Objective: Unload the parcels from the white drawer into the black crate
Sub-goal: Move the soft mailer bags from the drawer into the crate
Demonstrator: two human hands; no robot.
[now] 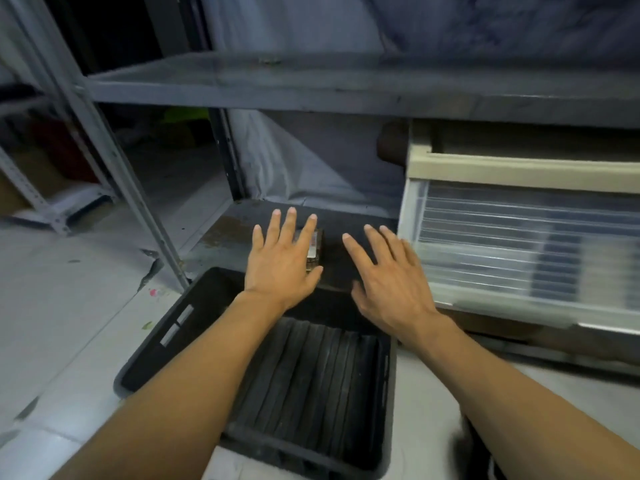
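so both hands, left hand point(282, 261) and right hand point(391, 275), are held flat, fingers spread, nothing gripped, over the black crate point(145, 355), probably ready for the white drawer point(519, 171).

Both forearms are bare to the frame edge (no sleeves, watch or rings visible).
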